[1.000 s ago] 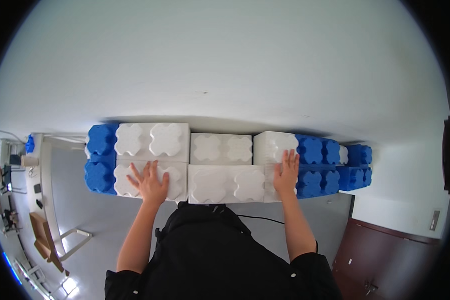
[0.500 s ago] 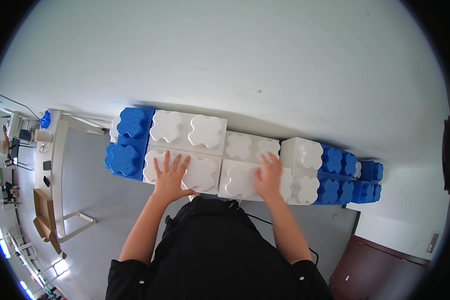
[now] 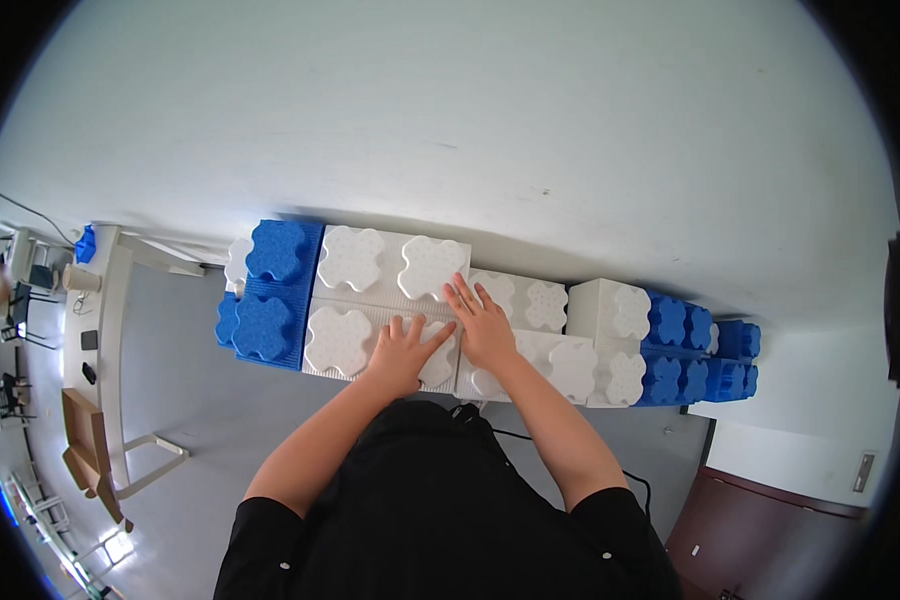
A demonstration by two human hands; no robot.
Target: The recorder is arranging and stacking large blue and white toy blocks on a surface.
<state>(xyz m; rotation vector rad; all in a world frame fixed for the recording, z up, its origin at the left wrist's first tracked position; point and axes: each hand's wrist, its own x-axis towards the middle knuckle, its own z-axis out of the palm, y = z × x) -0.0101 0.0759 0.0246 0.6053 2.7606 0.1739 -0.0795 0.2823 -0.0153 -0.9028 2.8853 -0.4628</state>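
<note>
A row of large foam building blocks with four-lobed studs stands along the wall. My left hand (image 3: 400, 357) lies with spread fingers over a stud of the near white block (image 3: 339, 340). Just right of it, my right hand (image 3: 481, 325) rests, fingers stretched, around the joint between that taller white part and the lower white block (image 3: 572, 369). Behind my hands is the far white block (image 3: 351, 258). Blue blocks (image 3: 273, 329) close off the left end. Neither hand grips anything; the palms hide parts of the studs beneath them.
More blue blocks (image 3: 670, 318) step down at the right, past a taller white block (image 3: 582, 308). The pale wall (image 3: 450, 120) rises right behind the row. At the left stand a white table (image 3: 110, 330) and an open cardboard box (image 3: 88, 440). A dark red door (image 3: 770, 530) is at lower right.
My left hand has moved right along the near white block. My right hand has shifted left from the lower blocks, so the two hands are now close together.
</note>
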